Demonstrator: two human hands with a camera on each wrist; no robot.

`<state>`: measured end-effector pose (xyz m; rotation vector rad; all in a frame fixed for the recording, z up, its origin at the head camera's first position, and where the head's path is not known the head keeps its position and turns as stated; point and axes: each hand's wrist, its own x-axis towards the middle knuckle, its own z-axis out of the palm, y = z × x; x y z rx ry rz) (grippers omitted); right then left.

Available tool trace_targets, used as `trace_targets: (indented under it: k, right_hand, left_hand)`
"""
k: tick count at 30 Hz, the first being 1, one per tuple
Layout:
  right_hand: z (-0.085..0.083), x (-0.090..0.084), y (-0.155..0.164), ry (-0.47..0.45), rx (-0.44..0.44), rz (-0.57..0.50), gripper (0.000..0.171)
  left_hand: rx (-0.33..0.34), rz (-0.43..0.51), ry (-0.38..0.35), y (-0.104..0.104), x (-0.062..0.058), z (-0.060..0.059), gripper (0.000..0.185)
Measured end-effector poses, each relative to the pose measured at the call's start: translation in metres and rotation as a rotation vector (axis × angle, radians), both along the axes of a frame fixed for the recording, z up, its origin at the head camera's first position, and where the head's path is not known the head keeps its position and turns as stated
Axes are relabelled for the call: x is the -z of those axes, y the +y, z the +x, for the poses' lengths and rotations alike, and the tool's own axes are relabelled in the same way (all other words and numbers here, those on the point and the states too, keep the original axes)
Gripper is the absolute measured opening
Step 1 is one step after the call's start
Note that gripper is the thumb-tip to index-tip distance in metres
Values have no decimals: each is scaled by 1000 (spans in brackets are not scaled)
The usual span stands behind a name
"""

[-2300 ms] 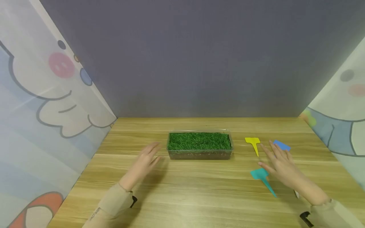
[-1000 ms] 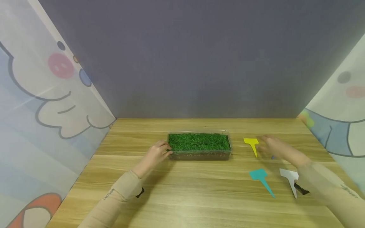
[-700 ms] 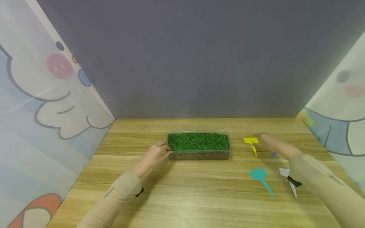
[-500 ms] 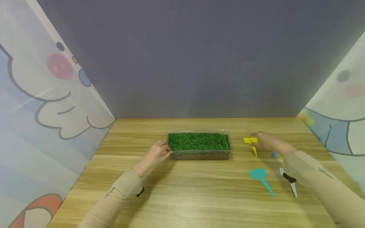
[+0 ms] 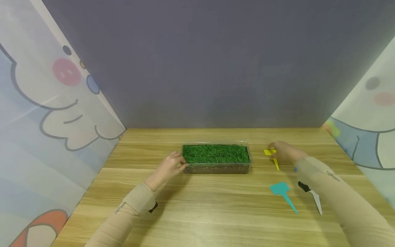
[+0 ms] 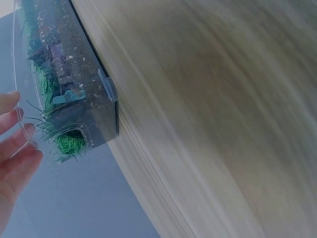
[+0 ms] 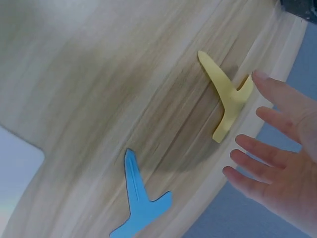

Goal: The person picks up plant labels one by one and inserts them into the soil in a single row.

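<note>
A clear rectangular box of soil and green grass stands mid-table. My left hand pinches its left end; in the left wrist view the thumb and fingers lie on either side of the clear rim. Over at the right, my right hand hovers at a yellow T-shaped plant label, which lies flat on the wood. Its fingers are spread and hold nothing in the right wrist view, the tips close to the label's head. Part of that label is hidden by the hand in the head view.
A blue plant label lies nearby, mostly hidden under the right arm in the head view. Closer to the front are a teal label and a white label partly covered by the sleeve. A grey wall rises behind the table.
My left hand came in from the left and took hold of the box's end. The right hand moved from over the blue label leftward to the yellow one.
</note>
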<state>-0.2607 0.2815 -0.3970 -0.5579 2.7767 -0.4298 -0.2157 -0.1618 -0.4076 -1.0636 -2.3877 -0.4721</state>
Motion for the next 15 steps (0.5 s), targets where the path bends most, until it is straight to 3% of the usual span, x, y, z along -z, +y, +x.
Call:
trace_targets:
  k: [8, 15]
  right_hand:
    - [-6, 6, 0, 13, 4, -7, 46]
    - [-8, 10, 2, 22, 11, -32, 43]
  left_hand:
    - [48, 54, 40, 1, 2, -1, 16]
    - [-24, 37, -38, 1, 3, -2, 15]
